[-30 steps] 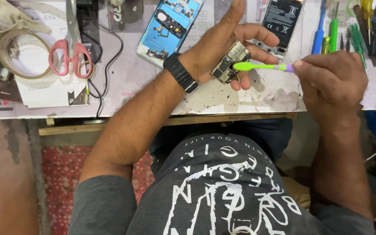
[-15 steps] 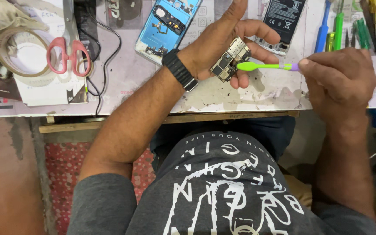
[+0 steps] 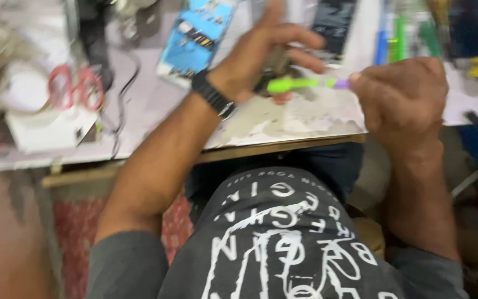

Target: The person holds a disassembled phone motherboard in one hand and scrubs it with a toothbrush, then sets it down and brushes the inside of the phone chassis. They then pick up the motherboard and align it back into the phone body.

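My left hand point(image 3: 261, 58) holds a small circuit board point(image 3: 275, 66) over the worn white worktable point(image 3: 283, 119); the board is mostly hidden by my fingers and the picture is blurred. My right hand point(image 3: 402, 102) grips the purple end of a green toothbrush point(image 3: 300, 84), whose head rests against the board. A black watch band sits on my left wrist. An opened phone with a blue inside point(image 3: 197, 36) lies just left of my left hand, and a dark phone part point(image 3: 333, 22) lies behind it.
Red-handled scissors point(image 3: 76, 86) and a roll of tape lie at the table's left on a white box point(image 3: 51, 130). A black cable point(image 3: 125, 94) runs nearby. Blue and green tools point(image 3: 399, 33) stand at the back right. The table's wooden front edge runs above my lap.
The view has shifted and blurred. Both hands have stayed together at the board, with the toothbrush still against it and moved slightly.
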